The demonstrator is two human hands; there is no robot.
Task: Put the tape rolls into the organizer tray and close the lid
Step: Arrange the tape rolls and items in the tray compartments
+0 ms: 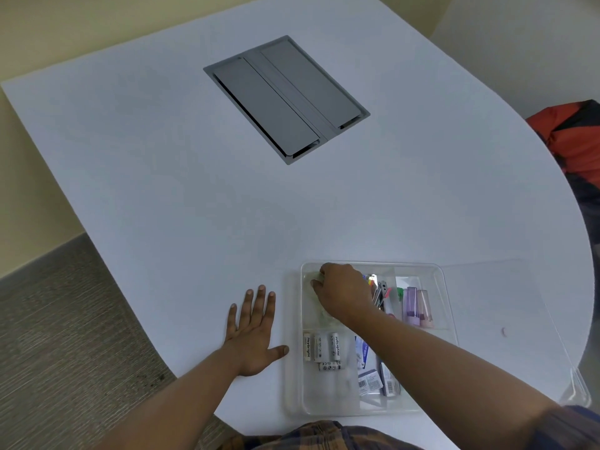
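Note:
A clear plastic organizer tray (449, 306) sits on the white table near its front edge. Its transparent lid (506, 319) lies open flat to the right. My right hand (342, 293) reaches into the tray's far-left compartment, its fingers curled over a clear tape roll (315, 277) of which only an edge shows. A second pale roll (324, 315) seems to lie under my wrist, mostly hidden. My left hand (253, 332) rests flat on the table just left of the tray, fingers spread, holding nothing.
Other compartments hold white batteries (319, 349), small packets (373, 378), metal clips (378, 292) and purple and pink cases (417, 306). A grey cable hatch (285, 99) is set into the table further back. An orange and black bag (574, 138) sits past the right edge.

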